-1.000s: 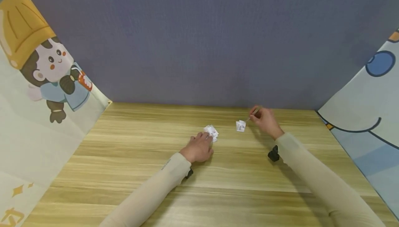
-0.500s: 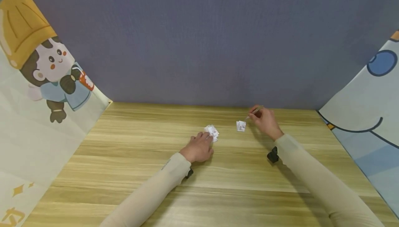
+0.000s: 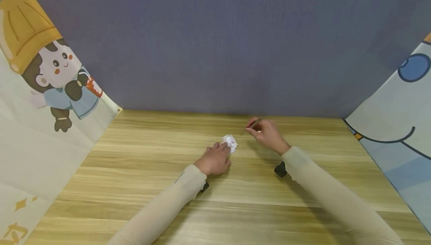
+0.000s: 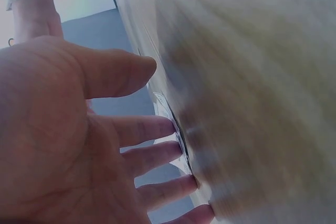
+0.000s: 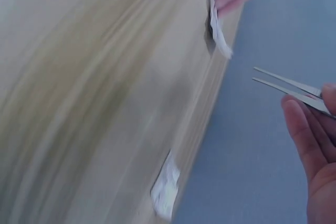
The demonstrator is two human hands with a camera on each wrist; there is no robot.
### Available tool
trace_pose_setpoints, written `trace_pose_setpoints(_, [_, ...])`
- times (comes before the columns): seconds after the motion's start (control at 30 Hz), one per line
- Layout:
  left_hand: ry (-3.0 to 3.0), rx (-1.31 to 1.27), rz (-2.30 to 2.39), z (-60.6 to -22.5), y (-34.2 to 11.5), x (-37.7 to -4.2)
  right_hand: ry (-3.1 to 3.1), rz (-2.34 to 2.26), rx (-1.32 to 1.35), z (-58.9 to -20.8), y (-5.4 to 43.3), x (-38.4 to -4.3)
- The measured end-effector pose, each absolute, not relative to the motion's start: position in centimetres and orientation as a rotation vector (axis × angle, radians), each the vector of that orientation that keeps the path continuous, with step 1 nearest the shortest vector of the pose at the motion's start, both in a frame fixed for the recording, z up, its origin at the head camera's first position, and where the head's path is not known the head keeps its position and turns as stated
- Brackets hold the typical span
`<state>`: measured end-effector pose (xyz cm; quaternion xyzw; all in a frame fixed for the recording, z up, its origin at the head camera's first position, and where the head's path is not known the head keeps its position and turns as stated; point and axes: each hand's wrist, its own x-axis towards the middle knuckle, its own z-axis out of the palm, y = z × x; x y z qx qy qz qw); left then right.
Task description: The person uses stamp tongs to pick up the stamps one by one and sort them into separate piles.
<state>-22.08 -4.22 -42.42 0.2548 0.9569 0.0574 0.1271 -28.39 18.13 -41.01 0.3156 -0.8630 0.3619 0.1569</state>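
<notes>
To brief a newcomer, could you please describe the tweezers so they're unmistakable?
Find the wooden table, then the right hand toward its far edge. It pinches the tweezers: slim, metallic, two-pronged, unlike the white papers touched by the left hand.

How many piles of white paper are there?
2: one pile, touched by the left hand; a second pile, low in the right wrist view, apparently hidden behind the right hand in the head view. Others may be hidden.

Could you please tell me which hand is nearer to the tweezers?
The right hand: it pinches the tweezers between thumb and fingers. The left hand is apart from them, off to their left, touching a pile of white slips on the table.
</notes>
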Motion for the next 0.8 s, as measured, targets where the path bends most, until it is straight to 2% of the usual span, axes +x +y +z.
trace_pose_setpoints(0.3, [2.780,0.737,0.147,-42.5,-4.2,-22.1,-2.483,1.071,0.928,-42.1,15.8,-29.1])
trace_pose_setpoints(0.8, [2.798,0.748,0.134,-42.7,-3.9,-22.2,-2.545,1.074,0.891,-42.6,15.3,-29.5])
